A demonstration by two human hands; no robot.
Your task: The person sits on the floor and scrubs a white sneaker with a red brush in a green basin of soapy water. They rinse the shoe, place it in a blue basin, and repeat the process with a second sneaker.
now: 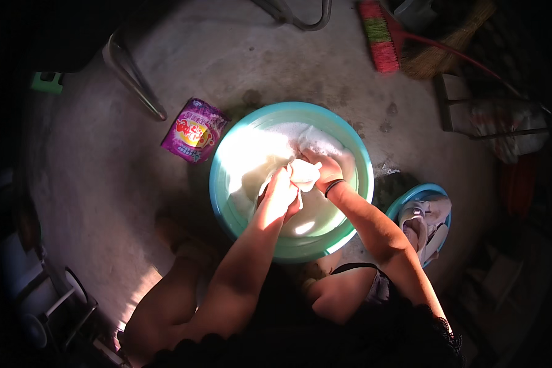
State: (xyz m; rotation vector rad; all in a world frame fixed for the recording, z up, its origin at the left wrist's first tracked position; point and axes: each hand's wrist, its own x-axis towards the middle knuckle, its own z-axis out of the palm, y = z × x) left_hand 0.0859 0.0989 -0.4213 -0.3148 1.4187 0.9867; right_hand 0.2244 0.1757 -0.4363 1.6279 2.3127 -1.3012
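A large turquoise plastic basin (368,161) stands on the floor before me, with cloudy water and white suds (322,140) in it. Over its middle, my left hand (279,188) is closed on a pale wet cloth (303,172), partly washed out by sunlight. My right hand (324,170), with a dark band at the wrist, grips the same cloth from the right; its fingertips are partly hidden. More white fabric seems to lie among the suds near the far side, though foam and glare blur its outline.
A purple detergent bag (195,131) lies left of the basin. At the right, a smaller blue basin (395,202) holds pale shoes (423,221). A red-and-green broom head (379,37) and a straw broom (434,50) lie at the upper right. Metal legs (133,76) stand at the upper left.
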